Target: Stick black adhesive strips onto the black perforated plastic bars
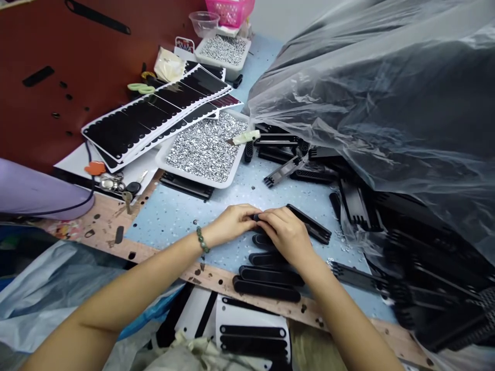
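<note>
My left hand (234, 222) and my right hand (286, 234) meet over the pale blue worktop (178, 211). Both are closed on the near end of a long black plastic part (309, 224) that runs off to the right. A green bead bracelet (202, 240) circles my left wrist. Just below my hands lie several black oblong foam strips (266, 282) in a row.
A white tray of small silver pieces (204, 149) holds a cream utility knife (243, 137). Sheets of black strips (154, 111), scissors and keys (116, 183) lie at left. A heap of black parts (417, 252) under clear plastic sheeting (379, 93) fills the right. A backing sheet (253, 335) lies near me.
</note>
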### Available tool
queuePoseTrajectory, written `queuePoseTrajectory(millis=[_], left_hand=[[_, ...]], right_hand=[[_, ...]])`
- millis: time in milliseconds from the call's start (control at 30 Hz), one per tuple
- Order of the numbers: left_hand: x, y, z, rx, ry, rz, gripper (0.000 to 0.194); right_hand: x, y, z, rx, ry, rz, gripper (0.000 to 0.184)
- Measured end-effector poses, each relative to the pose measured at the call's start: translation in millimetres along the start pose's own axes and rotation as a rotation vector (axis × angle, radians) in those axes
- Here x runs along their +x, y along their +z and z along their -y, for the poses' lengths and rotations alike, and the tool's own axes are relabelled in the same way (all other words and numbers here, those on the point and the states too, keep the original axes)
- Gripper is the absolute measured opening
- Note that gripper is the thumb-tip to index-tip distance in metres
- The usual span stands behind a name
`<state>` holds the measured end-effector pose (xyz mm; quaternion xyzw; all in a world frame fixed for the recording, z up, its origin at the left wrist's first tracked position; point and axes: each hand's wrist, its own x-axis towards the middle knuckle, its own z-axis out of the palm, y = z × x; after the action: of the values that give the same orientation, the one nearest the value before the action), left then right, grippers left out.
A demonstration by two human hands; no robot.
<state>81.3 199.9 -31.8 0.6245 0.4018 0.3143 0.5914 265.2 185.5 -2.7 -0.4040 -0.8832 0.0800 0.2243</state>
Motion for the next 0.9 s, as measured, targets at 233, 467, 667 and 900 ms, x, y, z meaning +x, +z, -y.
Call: queuePoseTrajectory(millis=[233,467,667,900], left_hand=[[1,2.0,-2,-0.196,-0.173,0.01,0.026],[1,5.1,-9,-0.197,-0.29,-0.029,0.024],[-6,4.1,-12,-0.052,-0.154,-0.022,0.027],[-8,5.0,-14,0.014,-0.118,-0.028,0.028]], right_hand=[[-1,-2,5,0.01,0.037,0.043,0.012],[-27,-28,-14,0.088,0.341,0.027,0.015],[-29,-37,-18,0.186,0.45,0.103,0.005],[-25,-35,-13,0.158,0.511,0.148,0.01]])
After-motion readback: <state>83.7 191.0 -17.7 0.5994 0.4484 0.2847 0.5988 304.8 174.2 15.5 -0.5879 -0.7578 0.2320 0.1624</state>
